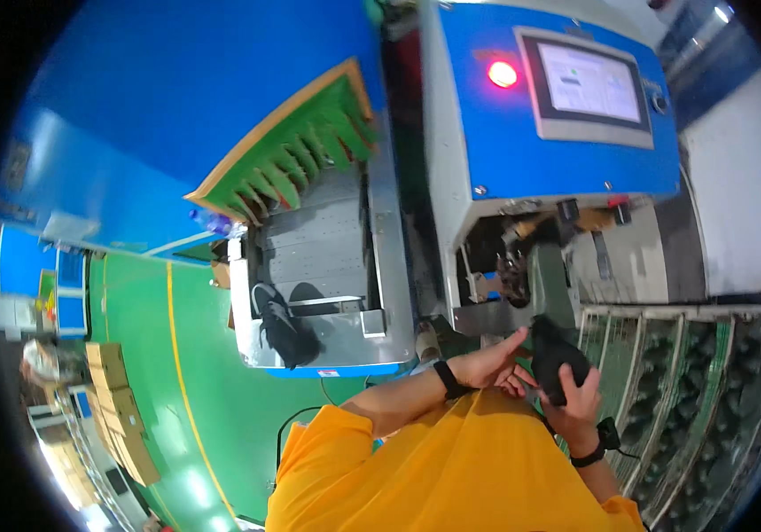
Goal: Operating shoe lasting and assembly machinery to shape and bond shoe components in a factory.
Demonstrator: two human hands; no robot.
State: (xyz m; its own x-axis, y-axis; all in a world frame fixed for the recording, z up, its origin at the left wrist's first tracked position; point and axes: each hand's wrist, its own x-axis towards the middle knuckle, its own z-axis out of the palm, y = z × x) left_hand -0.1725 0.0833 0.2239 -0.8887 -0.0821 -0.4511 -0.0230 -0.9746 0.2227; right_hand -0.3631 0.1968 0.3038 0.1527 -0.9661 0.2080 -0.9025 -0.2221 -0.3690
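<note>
My right hand (578,401) is closed around a black shoe (552,353), held upright in front of my body. Its narrow end points away from me. Close beside the shoe is my left hand (497,363), thumb and fingers apart; whether its fingertips touch the shoe I cannot tell. Just beyond the shoe, a dark green padded part (549,279) juts out of a blue and white machine (469,160). A second black shoe (286,326) with laces lies on the near end of a grey conveyor (314,257) to the left.
Green strip curtains (296,160) hang over the conveyor's opening in a large blue housing (203,71). The machine carries a lit red button (502,74) and a screen (589,84). Racks (677,390) of dark shoe-shaped pieces stand at right. Cardboard boxes (119,408) are stacked far left.
</note>
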